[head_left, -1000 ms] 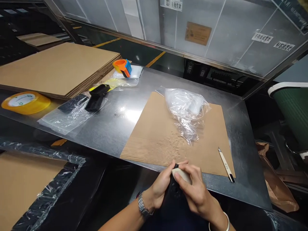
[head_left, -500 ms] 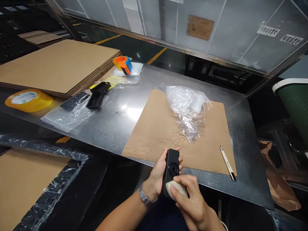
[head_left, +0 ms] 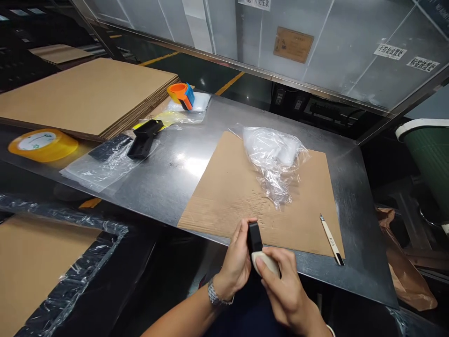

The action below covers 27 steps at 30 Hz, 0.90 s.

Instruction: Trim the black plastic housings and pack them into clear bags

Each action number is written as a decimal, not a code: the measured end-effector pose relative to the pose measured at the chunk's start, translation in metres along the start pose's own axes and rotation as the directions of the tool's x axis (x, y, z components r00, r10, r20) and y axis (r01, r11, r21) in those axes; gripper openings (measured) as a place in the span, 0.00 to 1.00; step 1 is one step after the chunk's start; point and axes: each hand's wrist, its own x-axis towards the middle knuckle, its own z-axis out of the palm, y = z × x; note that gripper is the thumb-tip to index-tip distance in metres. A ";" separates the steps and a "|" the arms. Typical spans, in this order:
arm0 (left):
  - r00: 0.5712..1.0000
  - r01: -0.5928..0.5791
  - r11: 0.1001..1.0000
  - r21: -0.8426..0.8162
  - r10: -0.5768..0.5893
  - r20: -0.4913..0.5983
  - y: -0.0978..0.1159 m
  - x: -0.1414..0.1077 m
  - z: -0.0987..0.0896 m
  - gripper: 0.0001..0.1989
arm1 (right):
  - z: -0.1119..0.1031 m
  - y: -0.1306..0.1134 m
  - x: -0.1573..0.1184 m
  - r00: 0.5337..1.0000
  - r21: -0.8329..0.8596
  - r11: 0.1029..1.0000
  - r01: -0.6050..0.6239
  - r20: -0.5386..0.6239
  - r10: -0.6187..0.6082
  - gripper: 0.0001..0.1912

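My left hand (head_left: 239, 260), with a metal watch on its wrist, is closed around a small black plastic housing (head_left: 255, 236) just off the table's front edge. One narrow side of the housing faces up. My right hand (head_left: 286, 283) pinches a cream-coloured pad (head_left: 265, 263), its edge against the lower part of the housing; its exact kind I cannot make out. Beyond both hands lies a cardboard sheet (head_left: 224, 196), bearing a crumpled clear plastic bag (head_left: 271, 154) and a white craft knife (head_left: 331, 238) marked A26.
On the steel table (head_left: 168, 178), black plastic parts (head_left: 143, 138) rest on clear bags at left. An orange tape dispenser (head_left: 181, 95) stands behind them. A yellow tape roll (head_left: 42, 144) and stacked cardboard (head_left: 87, 96) are farther left. A green bin (head_left: 428, 159) stands at right.
My left hand has turned the black housing, so its face with the round opening no longer shows and a narrow side does. My right hand has moved slightly up and right with the pad.
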 end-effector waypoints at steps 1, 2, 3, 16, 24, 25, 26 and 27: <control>1.000 -0.011 1.000 0.020 0.011 0.020 -0.003 -0.003 0.000 0.18 | 0.001 0.002 0.004 1.000 0.007 1.000 -0.021 0.002 0.021 0.30; 0.999 -0.021 0.999 0.035 0.020 0.040 -0.006 -0.006 0.000 0.19 | 0.001 0.005 0.009 0.999 0.012 0.999 -0.043 0.001 0.043 0.31; 0.998 -0.025 0.999 0.044 0.023 0.061 -0.009 -0.008 0.000 0.19 | 0.002 0.009 0.014 0.998 0.015 0.998 -0.061 -0.017 0.062 0.31; 0.920 0.391 0.871 -0.299 -0.382 0.089 0.020 0.026 -0.007 0.08 | 0.010 0.007 -0.012 0.995 0.174 0.983 0.065 -0.082 -0.052 0.30; 0.982 0.079 0.997 0.003 -0.078 0.173 0.016 0.011 -0.007 0.19 | 0.026 0.083 -0.042 0.887 -0.196 0.885 -0.422 -0.293 0.358 0.24; 0.980 0.052 0.997 0.064 -0.063 0.189 0.014 0.006 -0.007 0.22 | 0.025 0.097 -0.042 0.854 -0.236 0.841 -0.486 -0.333 0.400 0.22; 0.979 0.012 0.992 0.126 -0.038 0.200 0.012 0.002 -0.007 0.25 | 0.023 0.109 -0.042 0.829 -0.259 0.808 -0.530 -0.360 0.428 0.20; 0.977 -0.031 0.982 0.185 -0.009 0.214 0.011 -0.001 -0.008 0.28 | 0.020 0.117 -0.041 0.811 -0.269 0.784 -0.559 -0.377 0.448 0.19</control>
